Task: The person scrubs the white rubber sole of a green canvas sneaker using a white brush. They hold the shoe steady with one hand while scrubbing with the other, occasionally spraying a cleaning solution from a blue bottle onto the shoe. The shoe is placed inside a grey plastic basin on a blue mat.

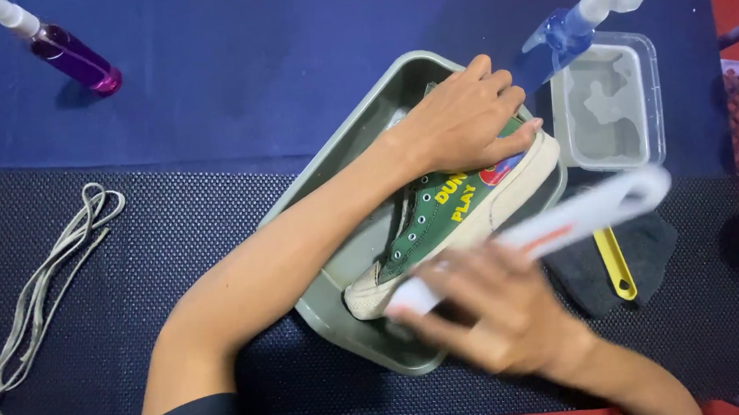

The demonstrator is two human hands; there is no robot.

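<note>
The left hand (467, 118) presses flat on the green sneaker (448, 219), fingers spread over its heel end, holding it inside the grey tray (342, 318). The right hand (489, 312), blurred, has fingers wrapped around a white brush (586, 211) at the sole. Beside the tray are a clear tub (652, 97), blue sprayer (574, 28), dark cloth (650, 248), yellow tool (614, 261), laces (42, 291) and purple bottle (73, 55).

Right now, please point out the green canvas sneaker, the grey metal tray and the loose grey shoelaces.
Green canvas sneaker (429, 221): head view, on its green side panel.
Grey metal tray (370, 342): head view, on its near rim.
Loose grey shoelaces (42, 295): head view, on the middle of the strands.
</note>
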